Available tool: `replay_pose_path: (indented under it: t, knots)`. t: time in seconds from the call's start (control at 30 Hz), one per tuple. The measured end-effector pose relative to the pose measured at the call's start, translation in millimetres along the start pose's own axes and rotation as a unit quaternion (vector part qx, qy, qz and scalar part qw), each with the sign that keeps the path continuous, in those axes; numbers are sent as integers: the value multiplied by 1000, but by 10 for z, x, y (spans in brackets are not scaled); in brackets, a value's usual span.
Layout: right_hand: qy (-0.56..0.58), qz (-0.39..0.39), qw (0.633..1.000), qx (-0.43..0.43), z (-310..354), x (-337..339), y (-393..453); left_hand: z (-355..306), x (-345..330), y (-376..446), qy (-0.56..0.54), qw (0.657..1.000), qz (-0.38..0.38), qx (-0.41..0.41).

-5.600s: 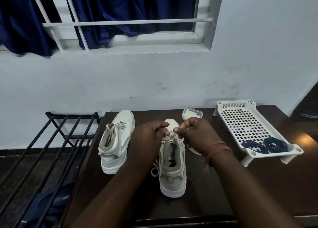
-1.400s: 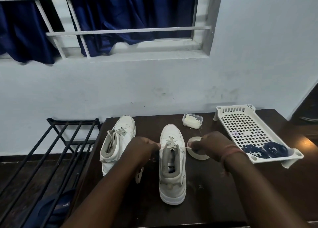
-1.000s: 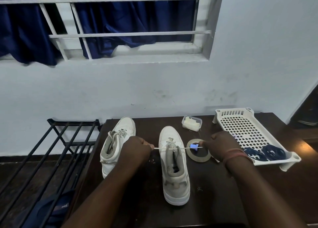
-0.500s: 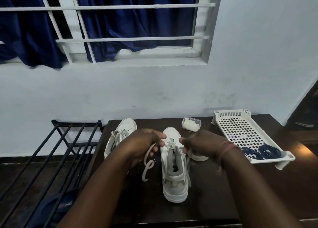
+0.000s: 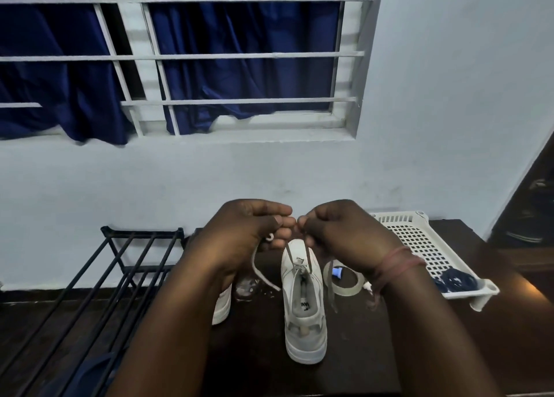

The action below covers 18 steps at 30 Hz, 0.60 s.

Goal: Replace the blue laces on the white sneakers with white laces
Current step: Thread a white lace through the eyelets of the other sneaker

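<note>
L hand fingers curled tight, pinching one end of the white lace btwn thumb and curled fingers; a small loop of lace pokes out under the knuckles and the free tail hangs down-left, curving toward the table. R hand likewise closed, fingers folded in and gripping the other lace end; that tail drops past the palm and dangles beside the shoe. I see both fists raised above the toe, knuckles almost touching, backs of hands facing me, forearms coming in from bottom of frame in a V. Two lace strands run down from btwn the fists to the top eyelets of the sneaker. It stands upright mid-table, heel toward me, smooth white upper, grey lining, thick flat sole. Second sneaker sits just left, mostly hidden behind L forearm, only sole edge visible. R wrist wears pinkish thread bands. Clear tape roll lies flat just right of the shoe w/ a small blue item inside the ring; can't tell what. Blue laces bundled in the near corner of the white perforated plastic tray at right. Table is dark wood, glossy. Black metal rack left of table.
</note>
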State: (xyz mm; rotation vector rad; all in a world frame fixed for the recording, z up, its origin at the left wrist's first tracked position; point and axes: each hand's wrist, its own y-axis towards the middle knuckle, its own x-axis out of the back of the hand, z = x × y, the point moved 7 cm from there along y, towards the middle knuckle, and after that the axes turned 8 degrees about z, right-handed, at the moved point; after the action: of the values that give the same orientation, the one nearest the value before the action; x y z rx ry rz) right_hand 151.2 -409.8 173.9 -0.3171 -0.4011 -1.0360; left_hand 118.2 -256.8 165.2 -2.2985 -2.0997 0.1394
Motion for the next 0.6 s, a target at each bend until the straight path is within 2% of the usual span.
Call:
replay_pose_path:
  t: [0.17, 0.27, 0.43, 0.5, 0.6]
  knots:
    - [75, -34, 996, 46, 336, 89, -272, -383, -24, -241, 77, 996, 1, -52]
    - [36, -80, 996, 33, 441, 150, -355, -553, -61, -348, 73, 994, 9, -82]
    - [-57, -115, 992, -18, 424, 171, -374, -559, -116, -341, 41, 995, 37, -81]
    - [-4, -144, 990, 2, 430, 209, -382, -551, -136, -339, 19, 994, 65, -89]
    - [174, -148, 971, 71, 446, 274, -387, -536, -148, -328, 26, 991, 88, -99]
